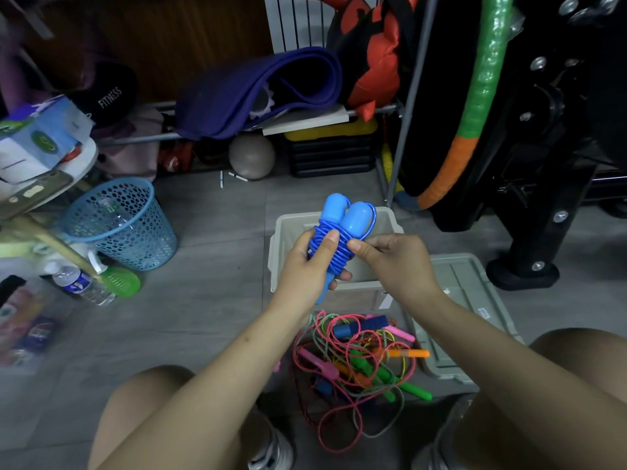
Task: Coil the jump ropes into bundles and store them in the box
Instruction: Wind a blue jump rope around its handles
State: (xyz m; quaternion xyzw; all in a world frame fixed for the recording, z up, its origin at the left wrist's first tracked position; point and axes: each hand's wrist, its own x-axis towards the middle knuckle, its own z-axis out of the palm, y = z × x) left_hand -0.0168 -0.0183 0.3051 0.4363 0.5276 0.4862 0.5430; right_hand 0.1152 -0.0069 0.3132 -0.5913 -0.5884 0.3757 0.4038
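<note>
While the left hand [307, 262] grips the coiled blue jump rope [342, 232] around its handles, the right hand [395, 262] pinches the cord on its right side, just above the open grey box [285, 232]. Tangled ropes [359, 361] lie nearer, lid [468, 300] at right.

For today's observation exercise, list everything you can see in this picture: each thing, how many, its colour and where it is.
blue jump rope: 1, blue, coiled, held over the box
box: 1, grey, floor ahead
lid: 1, grey, right of box
tangled ropes: several, pink, green, orange, blue, floor between the knees
bin: 1, blue mesh, left
water bottle: 1, clear, lower left
ball: 1, beige, under rack
mat: 1, purple, on rack
left hand: grips bundle
right hand: fingers pinch cord
</note>
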